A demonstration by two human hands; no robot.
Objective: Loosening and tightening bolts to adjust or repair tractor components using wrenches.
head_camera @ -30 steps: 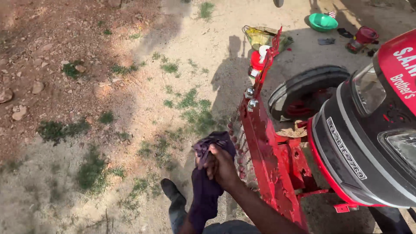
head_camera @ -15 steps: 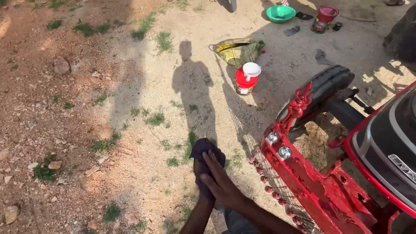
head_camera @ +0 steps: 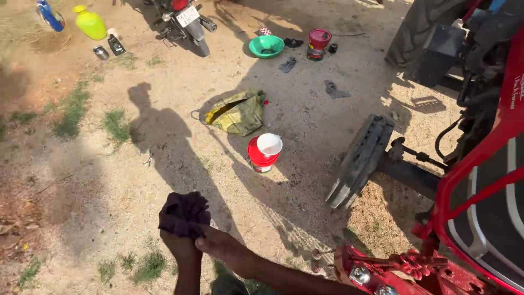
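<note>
1. Since half a second ago, the red bucket [head_camera: 261, 158] with its white funnel [head_camera: 269, 145] sits lower and nearer, and a motorcycle [head_camera: 183, 19] and yellow jug [head_camera: 90, 24] have come into view.
2. Head view: both hands meet low in the picture. Left hand [head_camera: 180, 246] is clenched around the dark purple cloth [head_camera: 184, 214]; right hand [head_camera: 221, 247] grasps its lower edge, just above sandy ground beside the red tractor [head_camera: 480, 180].

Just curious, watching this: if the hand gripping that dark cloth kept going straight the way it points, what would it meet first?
Probably nothing solid: the left hand, bunching the dark cloth, points up the picture over bare sandy ground. The red bucket lies off to the right, though depth is unclear.
</note>
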